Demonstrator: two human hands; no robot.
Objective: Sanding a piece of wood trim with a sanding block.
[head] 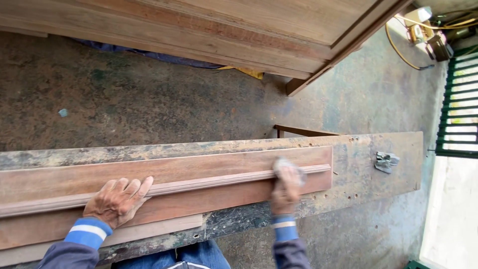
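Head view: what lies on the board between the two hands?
Only the raised moulding strip on the reddish board runs between the left hand and right hand.

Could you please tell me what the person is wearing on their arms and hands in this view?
Both hands are bare, with no gloves: the left hand and the right hand. Each arm wears a dark greyish-blue jacket sleeve ending in a bright blue ribbed cuff with a single white stripe around it. No watch or ring is visible.
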